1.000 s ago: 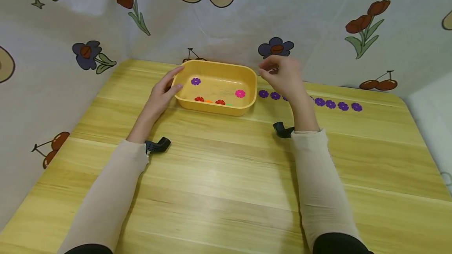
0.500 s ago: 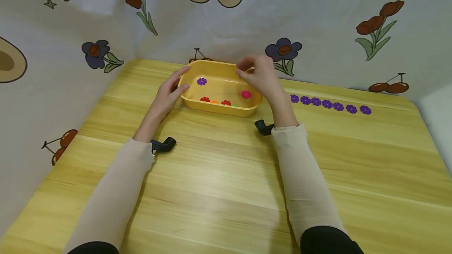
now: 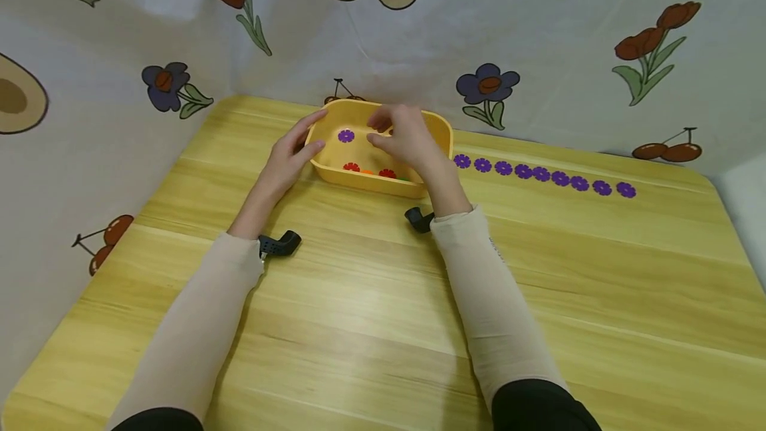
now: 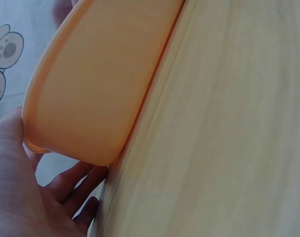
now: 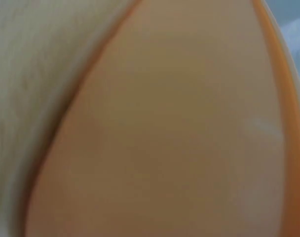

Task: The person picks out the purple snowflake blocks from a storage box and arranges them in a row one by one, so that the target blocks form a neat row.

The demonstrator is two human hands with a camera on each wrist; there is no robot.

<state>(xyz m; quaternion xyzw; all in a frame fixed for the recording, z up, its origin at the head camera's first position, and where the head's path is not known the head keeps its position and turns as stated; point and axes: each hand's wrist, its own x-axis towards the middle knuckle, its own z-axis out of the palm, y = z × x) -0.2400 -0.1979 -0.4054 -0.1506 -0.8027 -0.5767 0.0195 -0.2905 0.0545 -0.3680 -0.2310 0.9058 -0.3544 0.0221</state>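
Observation:
My left hand (image 3: 282, 161) holds the left end of a yellow plastic basin (image 3: 365, 181). In the left wrist view the thumb lies at the basin's rim and the fingers (image 4: 73, 185) bend behind its end wall. Over the basin's right half hovers my right hand (image 3: 409, 142), fingers bent and the thumb apart from them, with nothing seen between. Left of its fingertips a purple flower-shaped disc (image 3: 346, 136) lies inside the basin. Red flower discs (image 3: 387, 173) and bits of orange and green show above the front wall. The right wrist view has only the blurred basin wall (image 5: 165, 123).
Several purple flower discs (image 3: 523, 171) form a row on the wooden table (image 3: 359, 298), running right from the basin. Behind the table hangs a printed cloth (image 3: 419, 38). A black wrist camera (image 3: 281, 243) juts from the left sleeve.
My right hand has moved left from beside the basin to over its inside, uncovering the row of purple discs. The left hand stays on the basin. The head view has shifted slightly.

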